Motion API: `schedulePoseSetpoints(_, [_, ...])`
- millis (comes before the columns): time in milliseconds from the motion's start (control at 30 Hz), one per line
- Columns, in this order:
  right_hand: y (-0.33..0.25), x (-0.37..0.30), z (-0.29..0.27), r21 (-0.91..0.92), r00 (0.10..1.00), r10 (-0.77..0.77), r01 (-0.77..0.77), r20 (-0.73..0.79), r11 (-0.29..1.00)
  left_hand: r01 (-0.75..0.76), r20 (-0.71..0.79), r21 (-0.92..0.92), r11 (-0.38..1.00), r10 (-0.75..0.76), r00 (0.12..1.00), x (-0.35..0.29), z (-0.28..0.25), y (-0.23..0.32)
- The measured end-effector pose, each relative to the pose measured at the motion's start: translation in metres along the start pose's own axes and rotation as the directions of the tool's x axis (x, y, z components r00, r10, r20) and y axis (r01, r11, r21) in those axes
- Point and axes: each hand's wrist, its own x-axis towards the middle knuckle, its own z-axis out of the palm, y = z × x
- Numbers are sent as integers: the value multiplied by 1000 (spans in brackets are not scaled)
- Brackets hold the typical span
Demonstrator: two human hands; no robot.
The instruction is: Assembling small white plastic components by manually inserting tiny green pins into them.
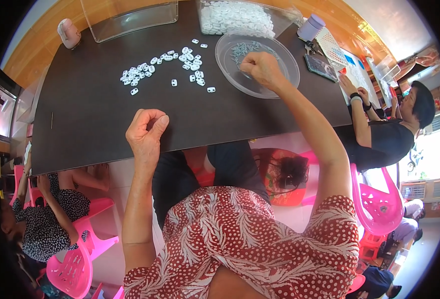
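My left hand (147, 130) is closed above the table's near edge, its fingers curled and the thumb against them; whatever it holds is hidden. Over a round clear plastic dish (223, 74) my right hand (262, 71) reaches down with fingers pinched together, their tips out of sight. Small grey-blue screws (242, 49) lie heaped in the dish beside that hand. Small white oval plastic pieces with two holes (142, 71) are scattered left of the dish, and a few lie apart, such as one white piece (174, 82) nearer my left hand.
A clear bin of white pieces (237, 18) stands behind the dish, and another clear bin (135, 22) is at the back left. A pink object (69, 34), a lilac-lidded cup (311, 27) and a phone (321, 68) rest on the dark table (90, 119). People sit on both sides.
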Motion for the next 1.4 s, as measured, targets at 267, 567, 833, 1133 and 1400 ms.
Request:
schedulePoseSetpoints(267, [5, 23, 26, -264, 991, -136, 127, -15, 956, 14, -36, -4, 1000, -14, 999, -2, -4, -5])
schedulePoseSetpoints(567, [-6, 4, 6, -175, 998, -51, 46, -25, 983, 59, -26, -89, 994, -62, 998, -3, -5, -1])
schedulePoseSetpoints(833, [-84, -35, -3, 336, 1000, -11, 18, -23, 942, 339, 20, -440, 831, -368, 929, -7, -7, 12])
schedulePoseSetpoints(1133, [-155, -69, 49, 780, 981, -102, -67, 166, 623, 455, 163, -641, 618, -470, 868, -26, -2, 29])
schedulePoseSetpoints(1400, [-165, -82, 56, 815, 979, -83, -108, 188, 569, 394, 119, -638, 661, -421, 899, -35, -4, 28])
